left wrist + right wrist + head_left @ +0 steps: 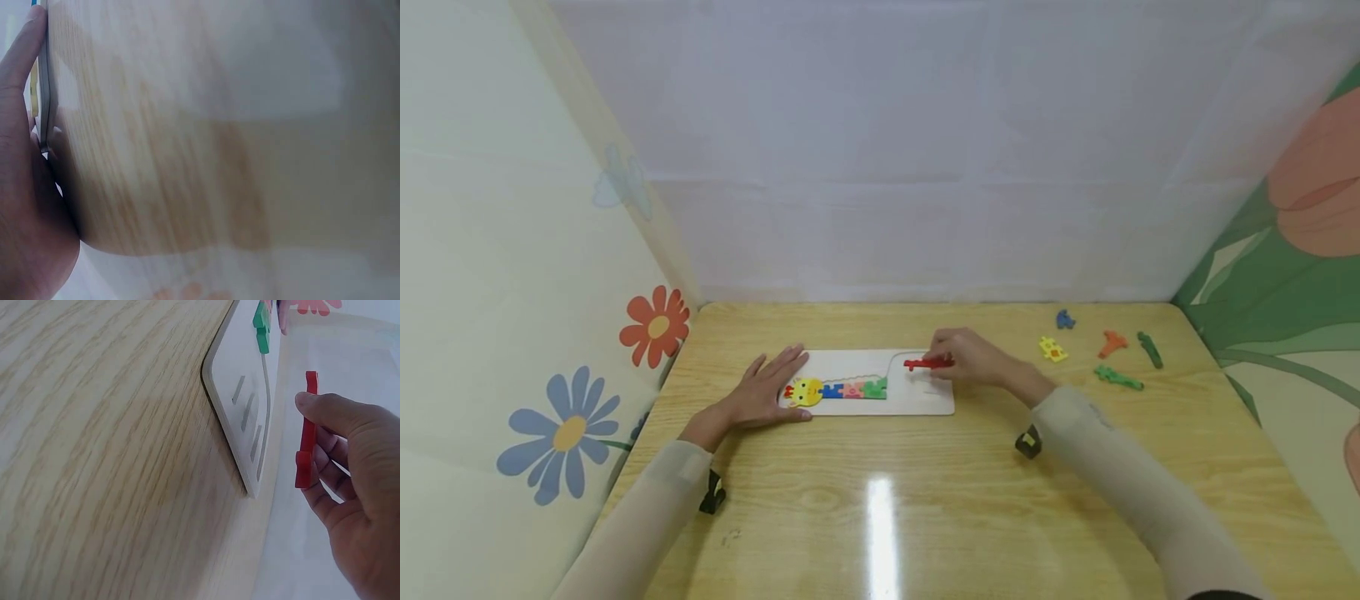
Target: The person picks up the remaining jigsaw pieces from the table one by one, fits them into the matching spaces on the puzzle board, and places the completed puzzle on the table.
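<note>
A white puzzle board (925,400) lies on the table with a giraffe's yellow head piece (806,392) at its left end. Blue, pink and green pieces (874,388) join on to the right of the head as a neck. My left hand (763,390) rests with fingers spread over the board's left end. Over the right part of the board, my right hand (973,358) pinches a red puzzle piece (305,440) between thumb and fingers. In the right wrist view the red piece is held apart from the board, whose printed outline shows beneath.
Loose puzzle pieces lie at the table's right: a blue one (1065,319), a yellow one (1053,349), an orange one (1112,343) and two green ones, one dark (1149,350), one lighter (1118,377). A white cloth wall (880,167) stands behind the table.
</note>
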`<action>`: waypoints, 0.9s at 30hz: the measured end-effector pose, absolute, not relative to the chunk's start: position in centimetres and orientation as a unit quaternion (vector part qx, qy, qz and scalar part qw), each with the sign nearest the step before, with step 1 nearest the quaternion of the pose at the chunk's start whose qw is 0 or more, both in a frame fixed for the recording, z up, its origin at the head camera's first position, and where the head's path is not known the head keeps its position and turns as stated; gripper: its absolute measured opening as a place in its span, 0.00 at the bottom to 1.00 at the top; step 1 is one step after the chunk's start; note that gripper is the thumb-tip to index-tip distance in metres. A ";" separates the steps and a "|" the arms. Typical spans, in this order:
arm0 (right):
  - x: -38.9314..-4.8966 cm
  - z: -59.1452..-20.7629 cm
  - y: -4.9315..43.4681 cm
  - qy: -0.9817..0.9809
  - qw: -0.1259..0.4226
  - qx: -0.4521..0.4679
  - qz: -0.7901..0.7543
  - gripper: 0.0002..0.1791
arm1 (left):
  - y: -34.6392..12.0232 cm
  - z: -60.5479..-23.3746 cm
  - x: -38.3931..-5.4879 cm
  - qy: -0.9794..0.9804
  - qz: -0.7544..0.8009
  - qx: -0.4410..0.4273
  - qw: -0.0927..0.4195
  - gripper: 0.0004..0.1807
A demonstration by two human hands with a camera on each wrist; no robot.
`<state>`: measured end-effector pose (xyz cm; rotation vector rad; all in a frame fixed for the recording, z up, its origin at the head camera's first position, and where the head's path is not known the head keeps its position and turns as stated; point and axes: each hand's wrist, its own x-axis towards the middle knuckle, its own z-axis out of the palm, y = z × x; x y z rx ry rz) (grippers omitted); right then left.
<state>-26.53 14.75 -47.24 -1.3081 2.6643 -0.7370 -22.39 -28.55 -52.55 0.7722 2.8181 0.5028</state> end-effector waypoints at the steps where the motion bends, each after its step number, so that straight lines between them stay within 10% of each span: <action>1: -26.6 -47.2 14.6 0.870 0.041 -0.428 -0.240 0.13 | -28.5 -52.6 -22.4 0.947 0.170 0.259 0.089 0.64; 27: -26.4 -48.0 11.2 0.853 0.037 -0.458 -0.247 0.12 | -28.6 -52.7 -22.5 0.947 0.169 0.258 0.091 0.64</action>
